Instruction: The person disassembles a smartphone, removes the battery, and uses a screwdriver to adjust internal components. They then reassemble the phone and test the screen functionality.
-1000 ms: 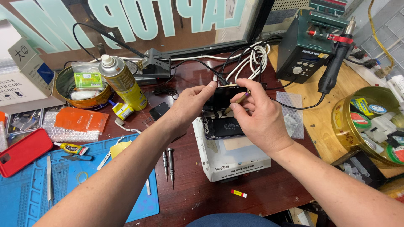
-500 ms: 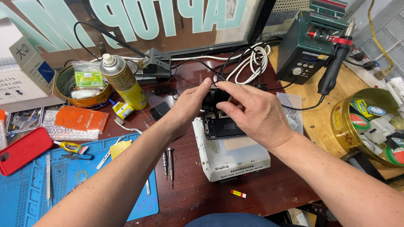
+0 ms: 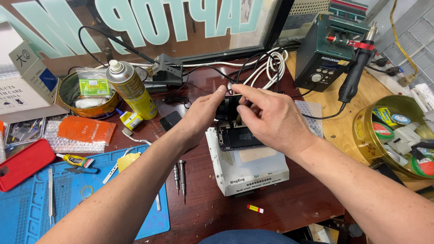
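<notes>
Both my hands meet over a white heating plate box (image 3: 246,169) in the middle of the dark wooden desk. An opened phone body (image 3: 239,138) lies on the box's top. My left hand (image 3: 203,115) grips the left side of a black phone part (image 3: 227,107) held above the phone. My right hand (image 3: 269,119) pinches the same black part from the right, fingers curled over its top edge. Most of that part is hidden by my fingers.
A yellow spray can (image 3: 131,88), a round tin (image 3: 86,95) and a small glue tube (image 3: 76,159) stand at left, by a blue work mat (image 3: 27,203) with tweezers. Two screwdrivers (image 3: 179,175) lie beside the box. A green hot-air station (image 3: 327,49) and a gold tin (image 3: 398,135) are at right.
My right hand has moved up and over the black part, with its fingers now covering the top edge. My left hand has stayed at the part's left side.
</notes>
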